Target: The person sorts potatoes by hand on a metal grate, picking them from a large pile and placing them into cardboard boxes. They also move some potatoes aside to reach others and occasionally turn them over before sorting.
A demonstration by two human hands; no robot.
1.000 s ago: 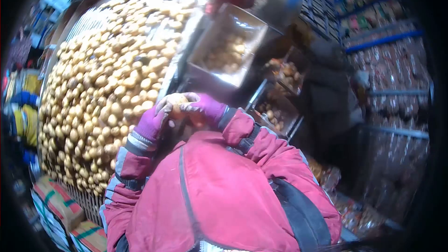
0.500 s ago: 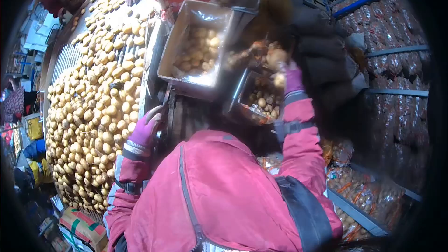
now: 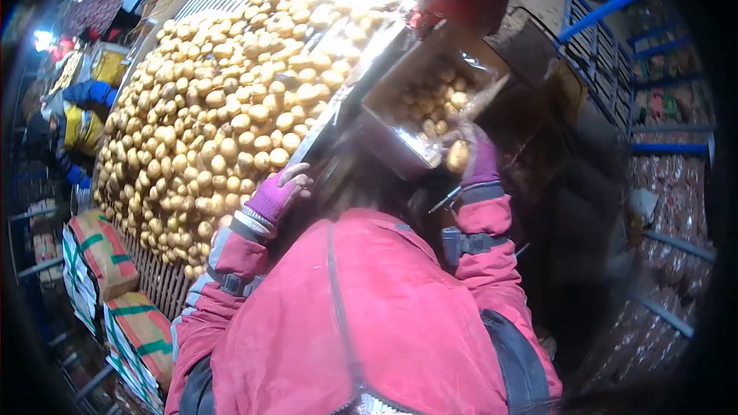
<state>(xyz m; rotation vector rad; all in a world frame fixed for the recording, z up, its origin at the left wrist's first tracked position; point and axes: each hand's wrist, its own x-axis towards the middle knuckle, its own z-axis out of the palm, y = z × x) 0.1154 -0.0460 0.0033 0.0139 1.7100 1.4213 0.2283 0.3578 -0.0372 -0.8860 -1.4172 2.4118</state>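
1. Head view: the right hand (image 3: 480,155) has its gloved fingers closed around one potato (image 3: 458,156), beside the near corner of the box (image 3: 390,100). The left hand (image 3: 281,192) has its fingers loosely parted, with no potato visible in them, near the edge of the table (image 3: 327,124).
2. The held potato could slip, as smooth skin against glove fabric may give a weak grip; so close to the box corner, it could knock the rim and drop outside.
3. The clear liner (image 3: 483,69) could snag on the glove and be dragged inward, since its loose plastic reaches the rim.
4. Potatoes (image 3: 261,113) lie crowded up to the table's edge; a bump from the left forearm could send some over.
5. The buckle (image 3: 477,243) on the right sleeve could catch on the thin rod (image 3: 444,200) near that wrist.
6. Strong glare whitens the table's far end, so marks on potatoes there could be missed.
7. Brands and writing: the cartons (image 3: 101,255) with green bands show printed colour, but no word is readable. The stacked bags at right are too blurred to read.
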